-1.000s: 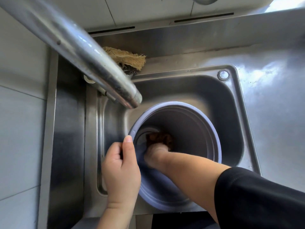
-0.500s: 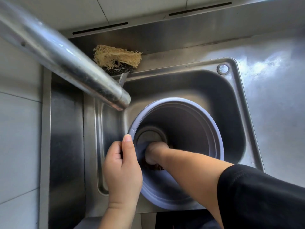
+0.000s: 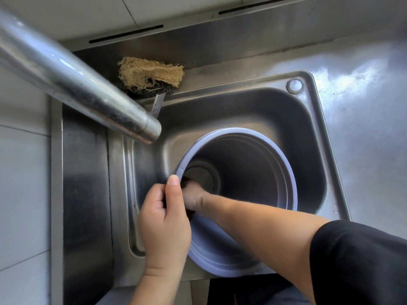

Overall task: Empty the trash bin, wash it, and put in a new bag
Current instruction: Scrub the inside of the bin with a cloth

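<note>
Both hands are busy: the left hand (image 3: pixel 164 219) grips the bin (image 3: pixel 286 172) by its rim, while the right hand (image 3: pixel 195 198) reaches inside, seemingly clutching a dark scrubber. Tilted in the sink (image 3: pixel 306 111) under the tap (image 3: pixel 88 89), the bin looks light, stiff and probably slippery; the rim seems the safest hold.

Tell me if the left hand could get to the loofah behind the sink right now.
Probably not yet: the left hand grips the bin rim, steadying it. Once it lets go, only the tap crosses the path to the loofah.
</note>
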Motion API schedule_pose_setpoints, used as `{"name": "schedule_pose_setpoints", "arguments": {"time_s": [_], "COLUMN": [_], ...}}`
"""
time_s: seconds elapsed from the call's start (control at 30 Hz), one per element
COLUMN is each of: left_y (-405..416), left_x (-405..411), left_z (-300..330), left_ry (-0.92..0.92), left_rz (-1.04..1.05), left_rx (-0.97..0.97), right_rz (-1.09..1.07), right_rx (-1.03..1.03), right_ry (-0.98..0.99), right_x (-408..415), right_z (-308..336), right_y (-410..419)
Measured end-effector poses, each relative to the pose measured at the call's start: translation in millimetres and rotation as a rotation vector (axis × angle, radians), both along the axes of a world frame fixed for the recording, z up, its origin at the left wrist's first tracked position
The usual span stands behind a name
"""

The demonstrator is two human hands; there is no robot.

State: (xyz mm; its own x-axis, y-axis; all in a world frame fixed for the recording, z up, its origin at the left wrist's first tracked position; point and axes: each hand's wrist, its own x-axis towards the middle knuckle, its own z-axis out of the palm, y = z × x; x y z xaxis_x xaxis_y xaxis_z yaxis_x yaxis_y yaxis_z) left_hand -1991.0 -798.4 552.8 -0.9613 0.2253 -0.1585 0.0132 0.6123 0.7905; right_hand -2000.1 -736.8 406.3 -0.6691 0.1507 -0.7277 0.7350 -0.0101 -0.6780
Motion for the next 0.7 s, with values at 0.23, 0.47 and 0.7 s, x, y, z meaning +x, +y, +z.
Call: {"name": "schedule_pose_setpoints", "arguments": {"time_s": [0.23, 0.47, 0.7], "left_y": [2.2, -1.4, 1.8], "left_x": [6.8, 1.1, 3.3], "left_z": [3.5, 3.1, 3.1], "left_ry": [0.017, 0.058, 0.073], "left_rz": [-0.013, -0.031, -0.032], "left_rx": [-0.003, -0.026, -0.038], "right_rz": [0.41, 0.641, 0.715], "right_rx": [0.628, 0.787, 0.697], "right_ry": [0.161, 0.049, -0.356], "right_x": [7.1, 22.2, 30.4], "right_z": [-28.1, -43.5, -27.3], "right_y": [0.9, 46.9, 23.5]}}
